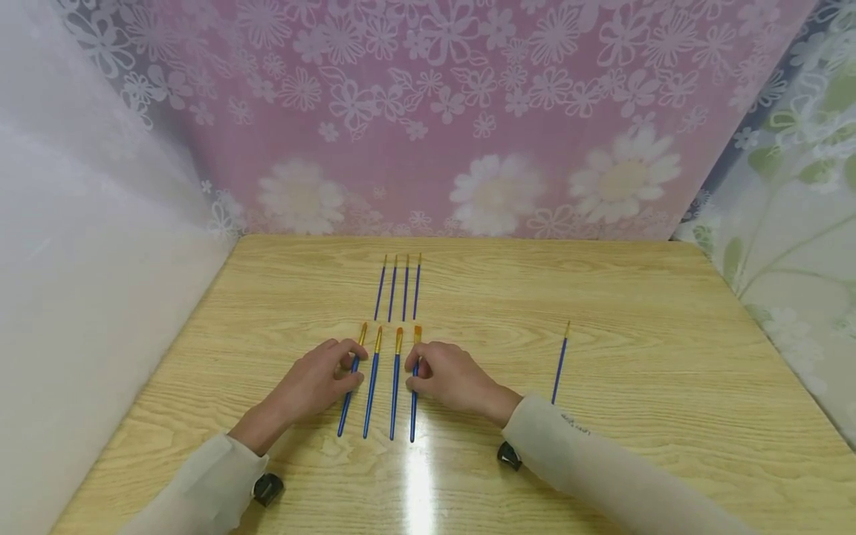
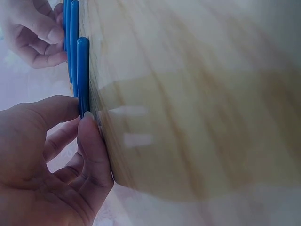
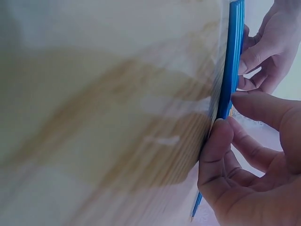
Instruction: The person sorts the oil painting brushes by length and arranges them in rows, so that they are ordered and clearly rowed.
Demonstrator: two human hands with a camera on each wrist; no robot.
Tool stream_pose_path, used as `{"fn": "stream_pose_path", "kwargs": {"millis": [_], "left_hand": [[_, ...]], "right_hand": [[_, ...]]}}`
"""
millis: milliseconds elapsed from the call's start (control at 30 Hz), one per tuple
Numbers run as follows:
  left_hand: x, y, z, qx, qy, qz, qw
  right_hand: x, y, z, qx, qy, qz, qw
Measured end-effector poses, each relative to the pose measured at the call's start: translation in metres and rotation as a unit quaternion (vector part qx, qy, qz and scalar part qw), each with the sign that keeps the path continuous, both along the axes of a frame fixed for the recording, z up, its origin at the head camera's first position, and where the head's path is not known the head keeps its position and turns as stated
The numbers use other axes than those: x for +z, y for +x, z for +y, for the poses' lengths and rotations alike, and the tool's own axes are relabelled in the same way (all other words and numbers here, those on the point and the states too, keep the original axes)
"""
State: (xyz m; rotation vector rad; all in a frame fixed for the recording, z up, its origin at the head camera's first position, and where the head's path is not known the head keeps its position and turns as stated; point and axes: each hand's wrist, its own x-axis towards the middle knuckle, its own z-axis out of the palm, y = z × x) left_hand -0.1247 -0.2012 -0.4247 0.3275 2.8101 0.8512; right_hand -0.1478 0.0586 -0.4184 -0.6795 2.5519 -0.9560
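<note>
Several blue-handled paintbrushes with gold ferrules lie side by side in a front row, bristles pointing away. My left hand pinches the leftmost paintbrush between thumb and fingers. At the other end of the row, the right hand pinches the flat-tipped paintbrush. Two more paintbrushes, one beside the left hand's and one beside the right hand's, lie untouched between the hands. The left wrist view shows thumb and fingertip on a blue handle; the right wrist view shows a similar pinch on the handles' edge.
Behind the front row lies a second row of several thinner paintbrushes. A single thin paintbrush lies to the right, close to the right sleeve. The wooden table meets a pink floral curtain at the back.
</note>
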Motion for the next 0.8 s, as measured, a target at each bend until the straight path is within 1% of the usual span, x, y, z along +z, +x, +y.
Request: {"fn": "stream_pose_path", "kwargs": {"millis": [133,267,433,567,800], "left_hand": [[0.0,0.0,0.001,-0.001,0.0,0.0,1.0],[0.001,0.0,0.002,-0.006,-0.001,0.002,1.0],[0.002,0.0,0.003,-0.012,-0.004,0.007,0.9999],[0.001,-0.001,0.003,-0.015,-0.006,0.009,0.9998],[-0.002,-0.001,0.002,-0.006,-0.021,0.009,0.9997]], "right_hand": [[0.005,0.004,0.005,-0.005,-0.001,0.007,1.0],[0.011,0.006,0.019,-0.017,-0.002,0.018,0.9997],[0.013,0.004,0.046,-0.041,0.002,0.028,0.9987],[0.012,0.001,0.07,-0.055,0.009,0.036,0.9978],[0.015,0.003,0.108,-0.066,0.025,0.051,0.9962]]}}
